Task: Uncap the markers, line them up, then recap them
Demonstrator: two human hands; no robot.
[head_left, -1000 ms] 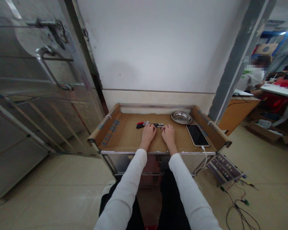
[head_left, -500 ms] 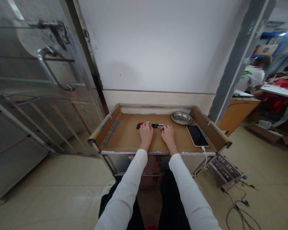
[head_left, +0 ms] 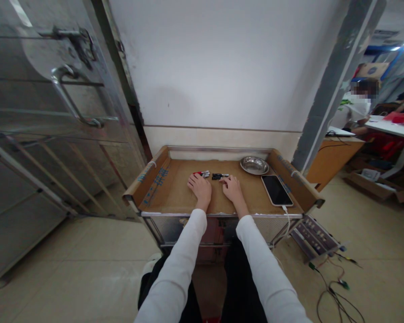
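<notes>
Two small groups of pens lie side by side on the brown cardboard lining [head_left: 178, 193] of a cart top. The left group, red and black pens [head_left: 205, 174], is partly covered by my left hand [head_left: 200, 187]. That hand lies palm down with its fingers stretched out over the near side of the pens. To the right are black pens [head_left: 218, 176] with clear or silvery ends. My right hand [head_left: 233, 188] rests beside them, its fingers reaching to their right end, apparently touching; no pen is gripped in it. Exact contact under both hands is hidden.
A round metal bowl [head_left: 254, 165] stands at the cart's back right. Nearer lies a phone [head_left: 277, 190] with a white charging cable [head_left: 288, 222]. Raised cardboard sides [head_left: 296, 179] edge the cart. A metal door [head_left: 54, 112] is at left; a person [head_left: 358, 105] sits far right.
My left hand has shifted slightly left and its fingers have spread, baring more of the red and black pens. My right hand has moved slightly left toward the black pens' end.
</notes>
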